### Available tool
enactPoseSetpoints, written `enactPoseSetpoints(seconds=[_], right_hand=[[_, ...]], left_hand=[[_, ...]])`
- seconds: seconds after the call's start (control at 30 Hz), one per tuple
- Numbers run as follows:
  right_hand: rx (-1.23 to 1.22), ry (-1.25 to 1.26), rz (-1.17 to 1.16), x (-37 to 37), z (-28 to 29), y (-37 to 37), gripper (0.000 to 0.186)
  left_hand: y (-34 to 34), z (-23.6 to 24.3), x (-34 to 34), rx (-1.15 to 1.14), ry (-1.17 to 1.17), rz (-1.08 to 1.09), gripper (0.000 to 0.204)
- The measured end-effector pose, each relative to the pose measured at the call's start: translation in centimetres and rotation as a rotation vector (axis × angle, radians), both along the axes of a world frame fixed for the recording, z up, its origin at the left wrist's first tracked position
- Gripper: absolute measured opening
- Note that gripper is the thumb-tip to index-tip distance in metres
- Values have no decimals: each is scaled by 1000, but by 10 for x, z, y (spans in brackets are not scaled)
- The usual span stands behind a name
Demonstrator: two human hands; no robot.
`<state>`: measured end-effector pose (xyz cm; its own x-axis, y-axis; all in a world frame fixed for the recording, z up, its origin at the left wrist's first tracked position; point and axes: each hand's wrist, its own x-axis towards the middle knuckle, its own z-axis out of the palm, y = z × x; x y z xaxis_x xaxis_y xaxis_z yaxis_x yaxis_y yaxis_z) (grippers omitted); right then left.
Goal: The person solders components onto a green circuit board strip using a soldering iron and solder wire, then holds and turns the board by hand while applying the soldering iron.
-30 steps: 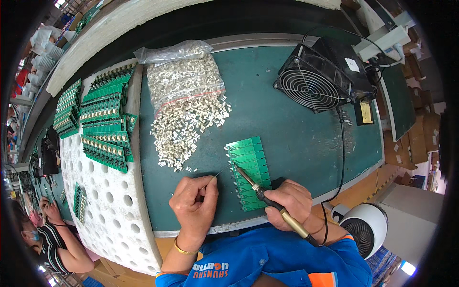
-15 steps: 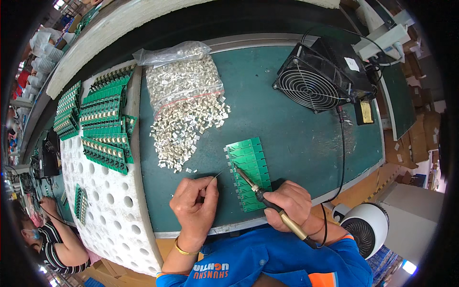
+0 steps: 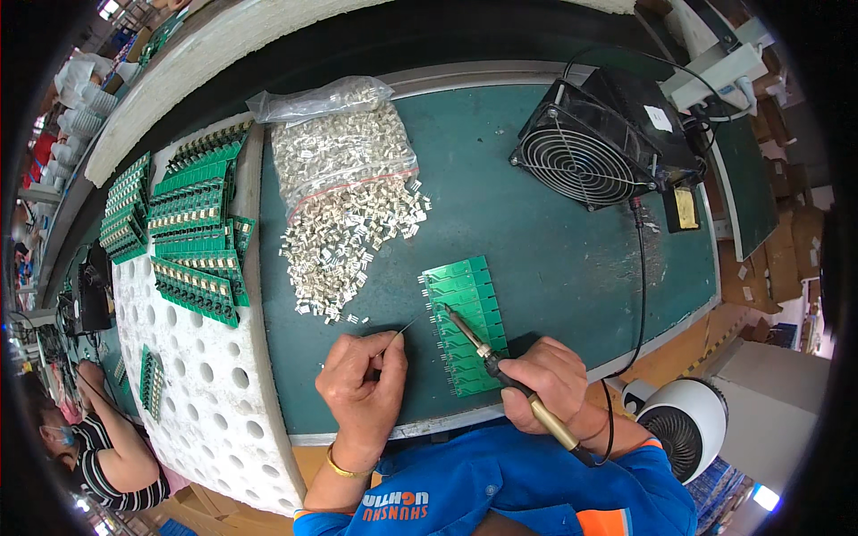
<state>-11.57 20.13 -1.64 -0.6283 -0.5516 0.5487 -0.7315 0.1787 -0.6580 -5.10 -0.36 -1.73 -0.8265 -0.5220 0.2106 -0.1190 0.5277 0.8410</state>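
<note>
A green circuit board panel (image 3: 465, 326) lies flat on the bench, with small pale connectors along its left edge. My right hand (image 3: 547, 384) grips a soldering iron (image 3: 511, 379) by its handle, and the tip slants over the upper left part of the panel; whether it touches cannot be made out. Left of the panel, my left hand (image 3: 365, 380) is closed in a pinch on a thin solder wire (image 3: 410, 323) that points toward the board's connector edge. Beyond that hand lies a heap of small white connectors (image 3: 335, 259), spilling from a clear plastic bag (image 3: 344, 147).
A black fan (image 3: 581, 161) stands at the back right beside a dark box, with a yellow sponge (image 3: 685, 208) near it. The iron's cable (image 3: 641, 295) runs down the right side. White foam (image 3: 206, 371) at left bears stacked boards (image 3: 192, 210). A co-worker (image 3: 116, 447) sits far left.
The soldering iron and my right hand have shifted slightly to the right, drawing the tip a little away from the connector edge. My left hand stays nearly in place.
</note>
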Motion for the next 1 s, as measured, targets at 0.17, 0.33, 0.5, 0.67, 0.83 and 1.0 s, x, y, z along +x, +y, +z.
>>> enactPoseSetpoints(seconds=[0.17,0.33,0.5,0.67,0.83,1.0], right_hand=[[-13,-10,-18,0,4,6,25],[-93,-62,-23,0,0,10,24],[-129,-220,-24,-1,9,11,22],[-155,-277,-24,-2,4,10,19],[-161,-283,-54,-3,2,8,16],[-147,-281,-64,-1,1,9,15]], left_hand=[[1,3,2,16,7,17,8],[0,3,6,98,-33,17,6],[2,4,11,83,-56,11,3],[4,-4,11,40,-30,-1,4],[7,-7,14,130,5,35,3],[8,-5,20,0,-33,4,6]])
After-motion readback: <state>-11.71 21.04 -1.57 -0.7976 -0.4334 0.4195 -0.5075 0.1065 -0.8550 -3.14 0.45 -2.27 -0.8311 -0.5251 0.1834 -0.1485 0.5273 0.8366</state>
